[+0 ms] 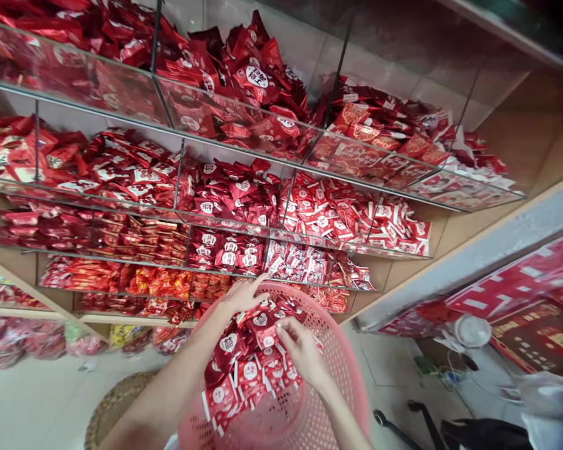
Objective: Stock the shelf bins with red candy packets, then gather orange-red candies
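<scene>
Starting at the left, it's the left hand [244,296], up at eleven o'clock on the pink basket [347,369], fingers spread by the far rim; whether it actually grips that rim, one can't tell. Just right of it, the pile of red packets [250,370] slopes down inside, with perforated bottom showing at five o'clock. And here's the right hand [303,350], in from four o'clock, thumb and fingers pinched on one red packet [266,338] atop the heap! A light pinch by the edge should serve best; those shiny wrappers look slippery, and dragging could scatter neighbours. A steadying left hand would probably help too.

Now the room: pale tiled floor [37,403] at eight o'clock, a woven basket [96,409] beside it. Sweeping from nine through twelve to two, the shelves [403,226], glass-fronted tiers loaded with red packs. Finally, out at four o'clock, a white tub [472,330], with red printed sheets [520,275] above it.
</scene>
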A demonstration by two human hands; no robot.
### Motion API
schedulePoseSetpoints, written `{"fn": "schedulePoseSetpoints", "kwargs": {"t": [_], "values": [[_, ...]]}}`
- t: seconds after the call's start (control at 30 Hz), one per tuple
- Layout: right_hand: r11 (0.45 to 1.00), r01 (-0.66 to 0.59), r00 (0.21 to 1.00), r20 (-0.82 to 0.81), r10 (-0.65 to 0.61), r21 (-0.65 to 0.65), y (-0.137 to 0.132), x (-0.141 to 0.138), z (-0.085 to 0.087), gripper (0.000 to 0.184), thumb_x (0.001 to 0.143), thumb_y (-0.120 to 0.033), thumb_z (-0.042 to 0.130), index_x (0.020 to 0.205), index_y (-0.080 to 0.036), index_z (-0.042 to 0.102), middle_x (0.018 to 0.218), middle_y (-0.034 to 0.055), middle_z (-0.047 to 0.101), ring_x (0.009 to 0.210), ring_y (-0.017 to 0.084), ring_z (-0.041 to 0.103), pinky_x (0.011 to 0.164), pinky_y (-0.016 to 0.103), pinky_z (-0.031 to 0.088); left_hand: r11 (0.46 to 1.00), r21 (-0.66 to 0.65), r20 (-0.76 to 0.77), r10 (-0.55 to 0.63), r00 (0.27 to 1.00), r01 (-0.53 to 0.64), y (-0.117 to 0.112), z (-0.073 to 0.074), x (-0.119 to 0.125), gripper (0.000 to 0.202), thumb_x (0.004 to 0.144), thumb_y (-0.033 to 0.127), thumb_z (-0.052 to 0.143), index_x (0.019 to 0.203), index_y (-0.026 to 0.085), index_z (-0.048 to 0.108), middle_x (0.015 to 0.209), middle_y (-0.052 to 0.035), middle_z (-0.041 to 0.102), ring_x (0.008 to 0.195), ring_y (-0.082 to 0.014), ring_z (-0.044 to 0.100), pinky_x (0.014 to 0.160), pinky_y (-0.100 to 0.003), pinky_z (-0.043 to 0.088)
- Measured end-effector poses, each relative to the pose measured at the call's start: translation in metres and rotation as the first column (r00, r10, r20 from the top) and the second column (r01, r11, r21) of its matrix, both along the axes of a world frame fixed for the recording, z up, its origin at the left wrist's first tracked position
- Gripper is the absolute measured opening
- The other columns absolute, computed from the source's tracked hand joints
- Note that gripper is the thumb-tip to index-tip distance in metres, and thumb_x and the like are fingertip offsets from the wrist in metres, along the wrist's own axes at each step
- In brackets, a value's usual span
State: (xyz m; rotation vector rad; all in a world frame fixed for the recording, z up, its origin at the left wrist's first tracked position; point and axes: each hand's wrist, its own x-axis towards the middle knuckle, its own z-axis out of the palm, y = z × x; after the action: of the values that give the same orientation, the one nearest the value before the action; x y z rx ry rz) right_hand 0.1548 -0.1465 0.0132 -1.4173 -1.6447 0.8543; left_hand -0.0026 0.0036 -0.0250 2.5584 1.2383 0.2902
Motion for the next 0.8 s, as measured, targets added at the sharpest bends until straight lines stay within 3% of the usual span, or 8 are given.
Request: {"fn": "schedulePoseSetpoints", "kwargs": {"t": [0.17, 0.33, 0.8], "values": [[0.982, -0.061, 0.994, -0.101, 0.043, -0.178, -0.003, -0.012, -0.03, 0.02, 0.079, -0.035, 0.049, 0.073, -0.017, 0.054, 0.063, -0.0015, 0.053, 0.057, 0.011, 0.046, 0.055, 0.022, 0.037, 1.0, -0.008, -0.014, -0.003, 1.0, 0.003, 0.0, 0.002, -0.001, 0.059, 0.082, 0.058, 0.029, 0.134, 0.03, 0.019, 0.098, -0.0032, 0.063, 0.094, -0.0231, 0.057, 0.081, -0.033, 0.039], [0.936, -0.086, 0.981, -0.193, 0.02, -0.342, -0.004, -0.018, -0.048, 0.021, 0.074, -0.033, 0.054, 0.088, -0.018, 0.051, 0.051, -0.0081, 0.041, 0.041, 0.007, 0.032, 0.042, 0.019, 0.027, 1.0, 0.0, -0.025, -0.002, 1.0, 0.002, -0.001, 0.003, -0.002, 0.06, 0.082, 0.058, 0.029, 0.134, 0.029, 0.02, 0.095, -0.0037, 0.064, 0.092, -0.0238, 0.058, 0.081, -0.034, 0.04], [0.955, -0.069, 0.997, 0.0, 0.072, -0.289, -0.007, -0.032, -0.059, 0.018, 0.074, -0.019, 0.048, 0.091, -0.018, 0.052, 0.052, -0.0068, 0.046, 0.045, 0.008, 0.038, 0.046, 0.019, 0.028, 1.0, 0.0, -0.006, -0.012, 1.0, 0.012, 0.001, -0.002, -0.002, 0.062, 0.081, 0.061, 0.025, 0.135, 0.029, 0.02, 0.095, -0.0048, 0.063, 0.09, -0.0247, 0.058, 0.08, -0.036, 0.039]]}}
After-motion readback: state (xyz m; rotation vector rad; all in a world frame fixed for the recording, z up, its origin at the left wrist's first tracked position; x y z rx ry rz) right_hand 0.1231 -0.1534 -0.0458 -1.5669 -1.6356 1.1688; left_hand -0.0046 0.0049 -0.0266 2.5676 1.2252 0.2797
